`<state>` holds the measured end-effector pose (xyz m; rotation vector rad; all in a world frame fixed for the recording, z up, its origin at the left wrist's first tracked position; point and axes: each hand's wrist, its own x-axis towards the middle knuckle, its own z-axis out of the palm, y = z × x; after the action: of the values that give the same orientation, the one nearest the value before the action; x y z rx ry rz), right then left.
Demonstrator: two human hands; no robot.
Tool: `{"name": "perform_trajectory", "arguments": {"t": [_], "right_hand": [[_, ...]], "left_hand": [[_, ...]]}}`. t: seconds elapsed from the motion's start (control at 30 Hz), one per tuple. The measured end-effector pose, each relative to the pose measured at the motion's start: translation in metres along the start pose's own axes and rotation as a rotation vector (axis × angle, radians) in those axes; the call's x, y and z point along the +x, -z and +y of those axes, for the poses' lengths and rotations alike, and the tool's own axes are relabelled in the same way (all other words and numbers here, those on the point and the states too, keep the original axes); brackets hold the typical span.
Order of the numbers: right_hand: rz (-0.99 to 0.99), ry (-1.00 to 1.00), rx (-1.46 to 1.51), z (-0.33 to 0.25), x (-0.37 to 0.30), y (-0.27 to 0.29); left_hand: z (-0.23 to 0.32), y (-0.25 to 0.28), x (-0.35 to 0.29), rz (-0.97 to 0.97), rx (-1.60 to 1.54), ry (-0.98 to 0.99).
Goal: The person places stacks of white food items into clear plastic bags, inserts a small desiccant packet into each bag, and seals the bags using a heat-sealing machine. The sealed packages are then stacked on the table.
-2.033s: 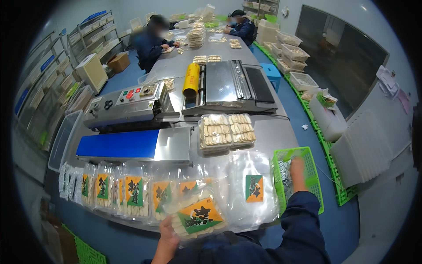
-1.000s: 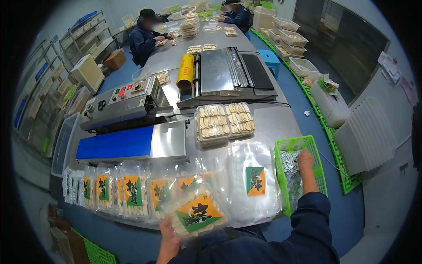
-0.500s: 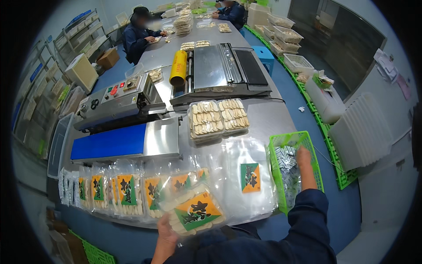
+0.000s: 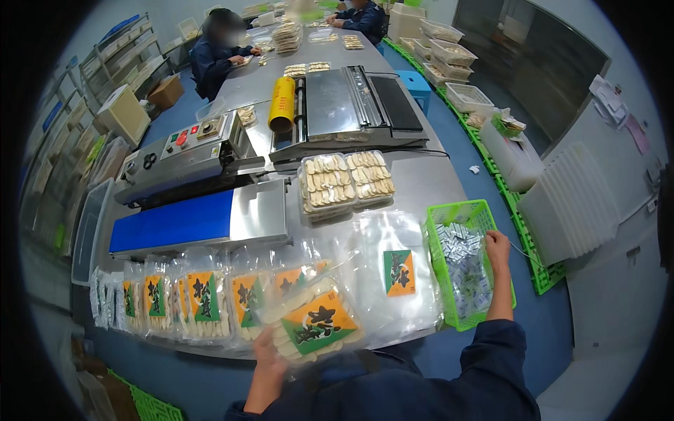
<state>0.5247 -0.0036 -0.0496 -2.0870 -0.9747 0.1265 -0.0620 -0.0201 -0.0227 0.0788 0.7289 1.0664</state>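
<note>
Head view. Biggest first: long steel counter (image 4: 428,175), running away from the wearer. On it, a flat-topped wrapping machine (image 4: 340,116) with yellow roll (image 4: 282,105); nearer and to the left, a blue belt (image 4: 172,224). Along the near edge, a row of filled bags (image 4: 203,309), orange-and-green labels. At the right edge, a green basket (image 4: 441,281); just left of it, flat clear bags (image 4: 379,309). Mid-counter, clear trays (image 4: 326,181) of pale slices. One labelled bag (image 4: 317,326), slices inside, is held tilted at the near edge, close to the wearer's body. Left hand (image 4: 270,358): grip closed on this bag's left side. Right hand (image 4: 498,247): at the basket's right rim, fingers curled; cannot tell whether its grip has anything. Smallest: silvery sachets (image 4: 461,247) heaped in the basket.
</note>
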Motion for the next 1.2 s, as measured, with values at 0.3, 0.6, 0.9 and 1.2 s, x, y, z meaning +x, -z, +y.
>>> {"name": "perform_trajectory", "arguments": {"t": [0.3,0.6,0.9,1.2], "right_hand": [[0.165,-0.171,-0.567,0.030,-0.011,-0.038],[-0.620,-0.091,0.564,-0.231,-0.092,-0.003],[-1.393,0.444,0.221,-0.358,-0.204,-0.126],[-1.128,0.326,0.751,-0.410,-0.225,-0.171]], "left_hand": [[0.008,0.002,-0.015,-0.056,0.000,0.057],[0.025,0.003,-0.025,0.112,0.004,0.030],[0.039,0.028,-0.049,-0.213,-0.237,0.180],[0.122,0.063,-0.089,-0.153,-0.377,-0.248]]}}
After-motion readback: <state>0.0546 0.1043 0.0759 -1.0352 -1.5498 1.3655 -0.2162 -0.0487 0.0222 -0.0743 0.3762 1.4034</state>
